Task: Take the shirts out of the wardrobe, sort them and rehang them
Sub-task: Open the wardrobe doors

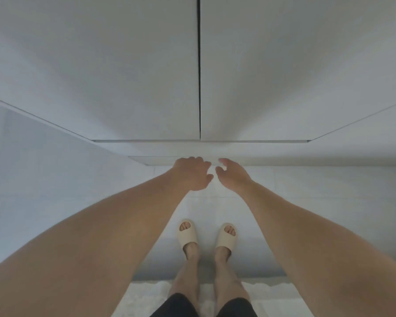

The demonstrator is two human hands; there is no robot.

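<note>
Shirts are nowhere in view: they sit, presumably, behind the two closed doors of the wardrobe point(146, 76), whose pale panels meet at a dark vertical seam point(199, 72) running straight up from the person's hands. Opening comes first, and it looks barely begun. Both arms reach forward and down toward the lower edge of the doors, the left hand point(192, 173) just left of the seam and the right hand point(232, 175) just right of it, the two hands close together but apart. The left hand's fingers curl loosely forward with the tips near the recessed ledge point(160, 160) under the doors; whether they touch it cannot be told. The right hand's fingers are relaxed and slightly spread, thumb apart, holding nothing. No handles show, so a good opening probably means hooking the fingertips under each door's bottom lip beside the seam and drawing both leaves outward evenly, stepping back so that the doors clear the feet in their cream slippers point(188, 234) on the tiled floor point(306, 191). The clothes lie beyond the panels, well past the fingertips, untouched.
</note>
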